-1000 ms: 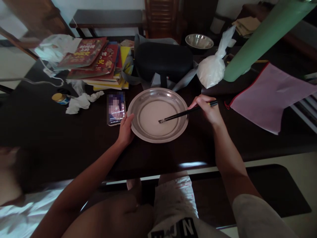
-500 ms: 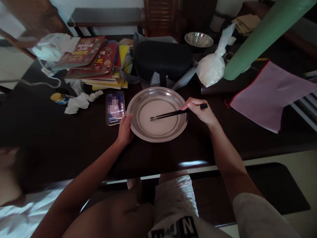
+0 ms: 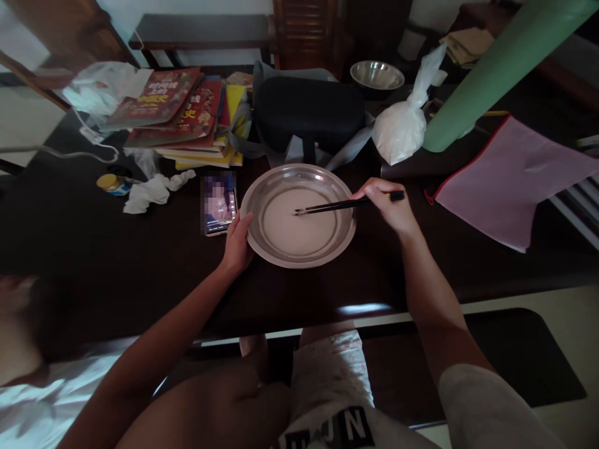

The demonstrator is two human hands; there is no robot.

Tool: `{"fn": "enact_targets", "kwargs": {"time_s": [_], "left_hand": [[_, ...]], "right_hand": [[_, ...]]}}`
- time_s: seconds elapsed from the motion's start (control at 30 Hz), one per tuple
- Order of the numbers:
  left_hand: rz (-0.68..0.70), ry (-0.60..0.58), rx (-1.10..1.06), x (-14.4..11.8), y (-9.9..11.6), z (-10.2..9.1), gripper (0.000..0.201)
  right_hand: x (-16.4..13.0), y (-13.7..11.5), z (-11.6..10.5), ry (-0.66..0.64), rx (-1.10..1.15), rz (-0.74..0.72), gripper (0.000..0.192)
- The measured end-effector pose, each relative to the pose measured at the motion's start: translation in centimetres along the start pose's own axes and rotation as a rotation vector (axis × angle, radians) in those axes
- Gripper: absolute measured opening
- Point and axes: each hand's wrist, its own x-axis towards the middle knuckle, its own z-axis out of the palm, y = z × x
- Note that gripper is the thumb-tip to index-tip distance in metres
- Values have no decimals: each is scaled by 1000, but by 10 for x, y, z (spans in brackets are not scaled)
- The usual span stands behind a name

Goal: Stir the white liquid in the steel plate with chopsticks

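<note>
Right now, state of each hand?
Left hand: grips the rim of the metal basin.
Right hand: closed on black chopsticks, tips in the basin.

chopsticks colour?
Black chopsticks, with a pale band near the top end; head view, held in the right hand.
</note>
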Motion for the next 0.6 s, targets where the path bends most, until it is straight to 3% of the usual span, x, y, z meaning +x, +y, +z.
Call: {"fn": "enact_targets", "kwargs": {"time_s": [0.1, 0.27, 0.4, 0.47, 0.6], "left_hand": [[3, 7, 10, 0, -2, -1, 31], [4, 9, -2, 2, -7, -5, 30], [-2, 9, -3, 3, -10, -6, 34], [-2, 12, -17, 4, -11, -6, 35], [-4, 20, -14, 4, -11, -6, 32]], "right_hand": [[-1, 0, -3, 48, 39, 24, 40], [0, 1, 2, -136, 19, -6, 38], [1, 2, -2, 40, -19, -3, 38], [0, 2, -4, 68, 0, 7, 42], [0, 0, 1, -99, 28, 5, 39]]}}
